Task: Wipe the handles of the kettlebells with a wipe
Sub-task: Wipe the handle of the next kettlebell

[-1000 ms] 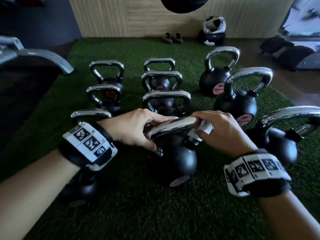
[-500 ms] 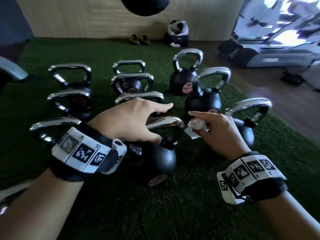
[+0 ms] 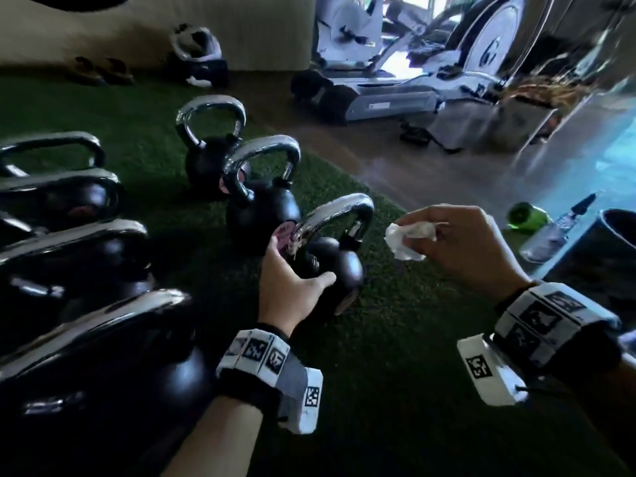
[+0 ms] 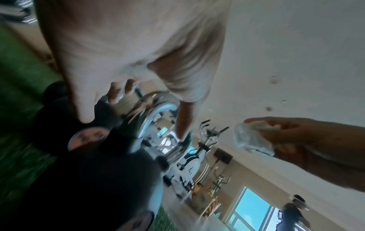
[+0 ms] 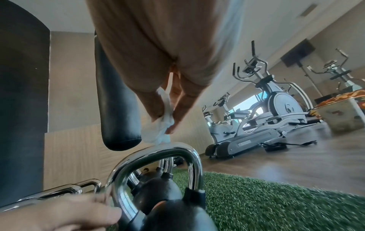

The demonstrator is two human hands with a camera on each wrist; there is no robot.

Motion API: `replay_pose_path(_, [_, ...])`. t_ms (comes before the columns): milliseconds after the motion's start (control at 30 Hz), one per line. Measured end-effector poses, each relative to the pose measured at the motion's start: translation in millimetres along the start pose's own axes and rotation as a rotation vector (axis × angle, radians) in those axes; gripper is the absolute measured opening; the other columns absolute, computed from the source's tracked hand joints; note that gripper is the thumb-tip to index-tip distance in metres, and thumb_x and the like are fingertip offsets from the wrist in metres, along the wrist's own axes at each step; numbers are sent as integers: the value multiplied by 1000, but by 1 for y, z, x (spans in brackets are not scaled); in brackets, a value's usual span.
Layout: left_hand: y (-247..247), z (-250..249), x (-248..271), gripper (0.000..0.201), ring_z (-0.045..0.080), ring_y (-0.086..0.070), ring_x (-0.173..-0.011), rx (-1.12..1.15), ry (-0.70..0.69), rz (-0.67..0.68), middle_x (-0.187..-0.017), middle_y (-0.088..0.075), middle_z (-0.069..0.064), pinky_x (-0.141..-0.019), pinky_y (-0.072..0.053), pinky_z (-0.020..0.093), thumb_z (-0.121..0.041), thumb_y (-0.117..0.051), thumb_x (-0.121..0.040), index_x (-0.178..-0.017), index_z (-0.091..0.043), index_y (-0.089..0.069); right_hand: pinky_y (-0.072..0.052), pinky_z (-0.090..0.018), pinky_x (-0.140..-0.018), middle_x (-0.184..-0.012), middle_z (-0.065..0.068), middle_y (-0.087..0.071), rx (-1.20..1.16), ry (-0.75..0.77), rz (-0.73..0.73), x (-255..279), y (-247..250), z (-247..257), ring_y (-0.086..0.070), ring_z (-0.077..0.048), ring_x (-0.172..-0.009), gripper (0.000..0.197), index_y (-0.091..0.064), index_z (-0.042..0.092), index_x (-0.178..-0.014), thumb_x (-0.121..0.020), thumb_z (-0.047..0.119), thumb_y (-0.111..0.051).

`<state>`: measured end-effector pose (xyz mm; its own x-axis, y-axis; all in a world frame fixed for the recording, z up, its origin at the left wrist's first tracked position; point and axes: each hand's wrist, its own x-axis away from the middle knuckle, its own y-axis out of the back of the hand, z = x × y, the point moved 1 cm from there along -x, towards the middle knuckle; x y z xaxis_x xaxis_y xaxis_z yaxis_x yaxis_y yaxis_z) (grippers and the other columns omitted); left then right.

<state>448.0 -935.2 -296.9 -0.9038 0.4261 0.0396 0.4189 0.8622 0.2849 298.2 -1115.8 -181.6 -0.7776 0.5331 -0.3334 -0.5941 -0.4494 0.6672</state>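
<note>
Green turf (image 3: pixel 395 356) underfoot. My right grip (image 3: pixel 461 249) pinches the wipe (image 3: pixel 406 241), just right of the kettlebell handle (image 3: pixel 339 210). My left grip (image 3: pixel 292 280), fingers spread, steadies the handle's left leg.

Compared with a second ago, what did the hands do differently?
Both hands left the middle kettlebell's handle and moved right. The left hand now reaches round the nearest kettlebell of the right-hand row, fingers at its chrome handle. The right hand lifted the wipe clear and holds it beside that handle. The kettlebells stayed put.
</note>
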Motion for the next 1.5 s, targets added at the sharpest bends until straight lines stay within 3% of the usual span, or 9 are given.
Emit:
replay_pose_path(167, [-43,21,-28,103,14,-62,-124,120,120,-192,-133,-65,-7,-109,-46,31,-40,-97,-61,-148,-23,-45,-61,-44,-85,-99,11,-75,-39,108,61,-58,6,-14,-73,-16,-89,35,-79,33,-107,-80,10,-84])
replay_pose_path(367, [-89,20,-24,112,5,-55,-116,313,207,-492,-123,-55,-11,-96,-37,13,-24,-102,-58,-150,-23,-37,-47,-9,-70,-98,15,-72,-79,146,188,-98,9,-23,-68,-1,-86,29,-82,29,-104,-82,11,-83])
replay_pose_path(633, [-89,30,-28,127,3,-50,-119,309,290,-489,-124,-51,-16,-100,-34,15,-24,-101,-60,-159,-18,-22,-44,0,-75,-106,8,-71,-154,156,122,-106,-16,-20,-64,3,-92,27,-83,25,-97,-81,3,-80])
replay_pose_path(767, [-89,32,-31,121,-8,-56,-104,315,294,-470,-111,-49,-30,-91,-36,4,-18,-98,-64,-157,-24,-20,-45,-2,-74,-99,13,-73,-165,166,112,-117,-21,-19,-63,10,-81,27,-83,25,-98,-81,4,-80])
replay_pose_path(933, [-87,58,-38,142,10,-60,-127,318,352,-430,-135,-65,-3,-116,-43,35,-55,-102,-42,-156,-8,-31,-56,-38,-82,-97,9,-76,-128,261,27,-128,-33,-22,-66,-14,-87,31,-82,24,-99,-80,0,-78])
replay_pose_path(1033, [-89,72,-41,115,11,-68,-117,260,360,-460,-124,-72,-3,-109,-52,43,-61,-101,-42,-137,-13,-56,-58,-36,-78,-98,4,-73,-173,351,35,-121,-53,-21,-67,-20,-86,40,-81,18,-108,-80,-10,-73])
replay_pose_path(1167, [-88,84,-46,94,17,-71,-113,232,333,-423,-120,-74,0,-103,-54,49,-52,-101,-53,-130,-16,-62,-55,-34,-76,-95,0,-72,-113,442,105,-100,-81,-17,-61,-24,-84,40,-81,14,-106,-80,-12,-67])
replay_pose_path(1400, [-86,77,-41,102,10,-71,-112,268,317,-455,-119,-75,-3,-106,-54,46,-60,-102,-43,-127,-19,-61,-56,-42,-77,-92,-3,-71,-80,251,-73,-103,-79,-50,-62,-27,-80,33,-81,12,-104,-83,-11,-69])
replay_pose_path(1500, [-87,69,-40,98,9,-72,-110,290,296,-434,-116,-76,-2,-104,-55,45,-57,-102,-44,-125,-17,-63,-55,-37,-83,-98,-3,-72,-47,348,-36,-93,-80,-40,-63,-27,-86,37,-80,11,-107,-83,-12,-65])
